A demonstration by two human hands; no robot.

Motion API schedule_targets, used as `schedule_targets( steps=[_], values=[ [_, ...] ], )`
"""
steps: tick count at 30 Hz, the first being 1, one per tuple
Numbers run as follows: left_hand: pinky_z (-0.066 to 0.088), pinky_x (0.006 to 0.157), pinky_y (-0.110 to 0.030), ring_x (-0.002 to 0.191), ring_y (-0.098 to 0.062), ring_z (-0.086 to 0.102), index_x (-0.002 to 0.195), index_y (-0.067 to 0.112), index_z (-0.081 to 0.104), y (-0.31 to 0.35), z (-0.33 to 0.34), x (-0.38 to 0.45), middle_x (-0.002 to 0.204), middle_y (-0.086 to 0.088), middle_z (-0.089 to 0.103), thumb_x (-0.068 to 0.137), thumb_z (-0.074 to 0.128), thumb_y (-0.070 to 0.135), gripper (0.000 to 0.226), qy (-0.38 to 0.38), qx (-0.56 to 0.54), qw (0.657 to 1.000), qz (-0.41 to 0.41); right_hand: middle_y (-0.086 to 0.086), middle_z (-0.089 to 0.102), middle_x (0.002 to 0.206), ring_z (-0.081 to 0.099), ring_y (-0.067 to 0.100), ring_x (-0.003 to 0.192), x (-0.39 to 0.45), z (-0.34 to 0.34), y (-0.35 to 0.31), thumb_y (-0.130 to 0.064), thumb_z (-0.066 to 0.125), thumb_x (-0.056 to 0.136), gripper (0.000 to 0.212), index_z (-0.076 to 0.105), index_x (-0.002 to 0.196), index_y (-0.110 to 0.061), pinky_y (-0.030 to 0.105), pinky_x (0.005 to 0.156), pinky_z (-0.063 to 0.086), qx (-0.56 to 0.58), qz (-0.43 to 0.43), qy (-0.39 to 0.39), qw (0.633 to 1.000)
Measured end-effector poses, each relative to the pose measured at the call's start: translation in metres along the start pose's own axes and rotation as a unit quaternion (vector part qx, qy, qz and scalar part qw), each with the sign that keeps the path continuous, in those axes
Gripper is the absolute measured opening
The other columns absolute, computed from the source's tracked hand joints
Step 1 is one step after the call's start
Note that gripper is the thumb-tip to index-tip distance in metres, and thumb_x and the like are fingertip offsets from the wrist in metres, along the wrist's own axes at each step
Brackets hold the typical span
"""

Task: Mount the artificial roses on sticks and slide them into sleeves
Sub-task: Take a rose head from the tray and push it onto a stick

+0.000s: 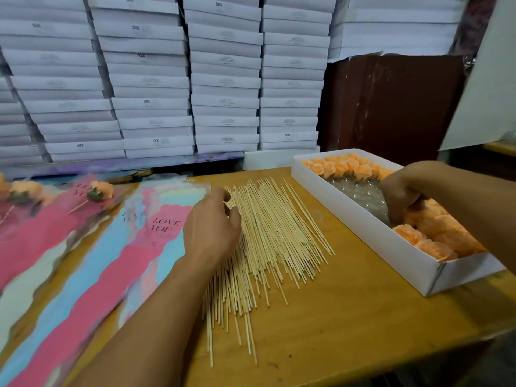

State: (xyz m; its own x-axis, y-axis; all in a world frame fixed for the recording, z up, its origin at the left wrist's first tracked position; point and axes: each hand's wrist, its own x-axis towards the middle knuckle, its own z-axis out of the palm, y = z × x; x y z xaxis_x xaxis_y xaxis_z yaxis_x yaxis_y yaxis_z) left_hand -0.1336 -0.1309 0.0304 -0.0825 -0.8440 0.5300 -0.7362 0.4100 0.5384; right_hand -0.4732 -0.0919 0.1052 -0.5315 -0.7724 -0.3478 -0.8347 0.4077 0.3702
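- Roses [435, 227]: peach, packed in the white box [371, 238] right of the sticks [273, 236]; part of the box floor shows bare plastic lining.
- Your right hand [402, 191]: inside the box, fingers curled down among the roses; grip hidden, cannot tell.
- Your left hand [212, 222]: resting on the sticks' left edge, fingers loosely bent, nothing clamped.
- Sleeves [117, 247]: left of the sticks, fanned flat; two at far left already hold a rose.
- Table [349, 317]: under the sticks.

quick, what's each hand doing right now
Left hand: open, fingers resting on the sticks.
Right hand: curled down among the roses in the box; grip cannot be told.
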Motion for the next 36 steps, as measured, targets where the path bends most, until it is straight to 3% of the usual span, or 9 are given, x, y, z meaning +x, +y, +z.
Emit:
schedule_targets(
  steps=[6,9,11,14,18,21,27,32,36],
  values=[
    [0.053,0.075,-0.04,0.092,-0.026,0.063,0.121,0.019,0.058,-0.001,0.001,0.001,0.104,-0.001,0.07,0.095,0.056,0.027,0.027,-0.002,0.005,1.0,0.0,0.001,0.069,0.085,0.065,0.012,0.064,-0.001,-0.002,0.002,-0.026,0.083,0.081,0.021,0.07,0.093,-0.014,0.018,0.051,0.052,0.007,-0.018,0.011,1.0],
    [0.05,0.072,-0.037,0.092,-0.025,0.062,0.119,0.019,0.058,0.0,0.002,0.001,0.102,0.0,0.07,0.095,0.056,0.027,0.025,-0.002,0.01,1.0,0.0,0.005,0.072,0.108,0.07,0.018,0.084,-0.001,-0.003,0.003,-0.023,0.083,0.082,0.04,0.07,0.117,-0.011,0.022,0.067,0.06,0.006,-0.035,0.004,0.999],
    [0.047,0.07,-0.035,0.091,-0.025,0.062,0.118,0.019,0.058,0.0,0.003,0.001,0.102,0.001,0.07,0.095,0.057,0.027,0.025,-0.001,0.011,1.0,-0.001,0.005,0.071,0.11,0.067,0.015,0.078,-0.002,-0.006,0.005,-0.023,0.083,0.081,0.045,0.069,0.123,-0.01,0.019,0.064,0.057,0.007,-0.036,-0.002,0.999],
    [0.044,0.068,-0.033,0.091,-0.024,0.061,0.119,0.018,0.058,0.0,0.003,0.001,0.103,0.0,0.069,0.095,0.056,0.027,0.025,0.002,0.008,1.0,-0.003,0.002,0.07,0.097,0.056,0.011,0.061,-0.003,-0.01,0.008,-0.024,0.085,0.079,0.041,0.072,0.116,-0.013,0.016,0.051,0.046,0.011,-0.019,-0.007,1.0],
    [0.047,0.071,-0.035,0.092,-0.024,0.061,0.12,0.017,0.058,0.001,0.002,0.001,0.103,0.0,0.069,0.095,0.056,0.027,0.026,0.0,0.007,1.0,-0.001,0.005,0.071,0.107,0.068,0.015,0.083,0.0,-0.017,0.01,-0.025,0.082,0.08,0.03,0.073,0.107,-0.015,0.022,0.057,0.049,0.044,-0.01,-0.003,0.999],
    [0.048,0.073,-0.035,0.091,-0.024,0.062,0.118,0.019,0.06,0.0,0.001,0.0,0.1,0.001,0.069,0.095,0.057,0.03,0.026,0.001,-0.019,1.0,-0.001,0.013,0.074,0.104,0.07,0.021,0.082,0.0,-0.027,0.009,-0.021,0.084,0.079,0.026,0.075,0.1,-0.009,0.027,0.062,0.055,0.102,-0.031,0.016,0.994],
    [0.055,0.082,-0.032,0.087,-0.005,0.062,0.126,0.021,0.065,0.007,0.0,-0.004,0.096,0.01,0.067,0.09,0.071,0.03,0.038,-0.06,-0.187,0.978,0.073,0.013,0.075,0.077,0.074,0.028,0.063,-0.035,-0.053,-0.031,-0.016,0.089,0.073,0.014,0.08,0.081,-0.008,0.031,0.05,0.058,0.344,-0.17,0.105,0.917],
    [0.051,0.086,-0.015,0.102,0.003,0.059,0.141,0.028,0.053,0.012,0.003,-0.009,0.117,0.015,0.065,0.081,0.081,0.029,0.067,-0.118,-0.235,0.958,0.114,0.006,0.076,0.07,0.076,0.023,0.065,-0.07,-0.053,-0.108,-0.007,0.086,0.074,0.022,0.074,0.092,-0.005,0.027,0.055,0.059,0.433,-0.26,0.036,0.862],
    [0.054,0.084,-0.022,0.094,-0.003,0.063,0.128,0.025,0.066,0.011,0.002,-0.01,0.106,0.013,0.07,0.082,0.08,0.023,0.048,-0.122,-0.242,0.954,0.127,0.015,0.077,0.079,0.073,0.019,0.061,-0.079,-0.052,-0.14,-0.006,0.08,0.081,0.021,0.072,0.098,0.002,0.024,0.054,0.058,0.478,-0.27,0.01,0.836]
  ],
)
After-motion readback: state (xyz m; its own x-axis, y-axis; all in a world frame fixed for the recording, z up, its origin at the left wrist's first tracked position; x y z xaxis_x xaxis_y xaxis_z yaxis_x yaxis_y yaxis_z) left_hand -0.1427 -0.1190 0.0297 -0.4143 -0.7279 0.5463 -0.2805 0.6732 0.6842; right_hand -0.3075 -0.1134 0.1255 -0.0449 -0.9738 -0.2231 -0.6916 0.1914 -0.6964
